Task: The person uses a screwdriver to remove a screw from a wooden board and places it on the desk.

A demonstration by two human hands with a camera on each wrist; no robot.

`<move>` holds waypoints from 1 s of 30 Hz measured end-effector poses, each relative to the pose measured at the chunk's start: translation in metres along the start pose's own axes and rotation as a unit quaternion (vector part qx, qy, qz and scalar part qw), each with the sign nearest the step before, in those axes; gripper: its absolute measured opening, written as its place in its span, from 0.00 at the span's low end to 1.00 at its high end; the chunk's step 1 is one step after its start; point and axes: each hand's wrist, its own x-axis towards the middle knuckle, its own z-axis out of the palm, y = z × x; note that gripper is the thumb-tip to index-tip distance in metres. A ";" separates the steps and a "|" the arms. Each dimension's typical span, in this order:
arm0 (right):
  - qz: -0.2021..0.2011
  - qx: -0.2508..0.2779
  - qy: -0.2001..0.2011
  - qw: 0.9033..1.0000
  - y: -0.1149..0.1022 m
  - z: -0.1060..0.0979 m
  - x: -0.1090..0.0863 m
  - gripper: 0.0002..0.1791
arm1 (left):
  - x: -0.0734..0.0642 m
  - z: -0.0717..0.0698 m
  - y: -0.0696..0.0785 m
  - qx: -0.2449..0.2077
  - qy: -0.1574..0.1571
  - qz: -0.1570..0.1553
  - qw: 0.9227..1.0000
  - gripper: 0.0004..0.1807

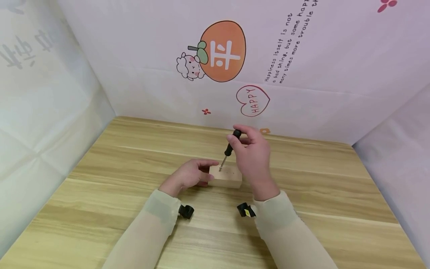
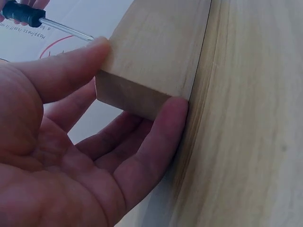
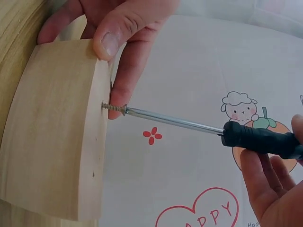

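A pale wooden block (image 1: 225, 181) lies on the table, and the left hand (image 1: 189, 173) grips its left end. In the left wrist view, thumb and fingers wrap that end of the block (image 2: 151, 52). The right hand (image 1: 253, 155) holds a screwdriver (image 1: 229, 148) by its black handle, tilted above the block. At the shaft's tip is a screw (image 3: 113, 108), partly sunk in the block's upper face with much of its thread showing. Small dark holes (image 3: 93, 174) mark the same face. Part of the right hand (image 3: 274, 182) is cut off in the right wrist view.
The wood-grain table (image 1: 111, 179) extends around the block. A white printed sheet (image 1: 151, 74) with drawings and lettering rises behind it, and pale sheets (image 1: 40, 123) stand at both sides. Each sleeve cuff carries a small black device (image 1: 186, 211).
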 end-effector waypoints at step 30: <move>-0.007 0.090 -0.061 0.994 0.014 0.002 0.009 0.10 | -0.002 0.003 -0.002 -0.002 0.030 -0.004 1.000 0.19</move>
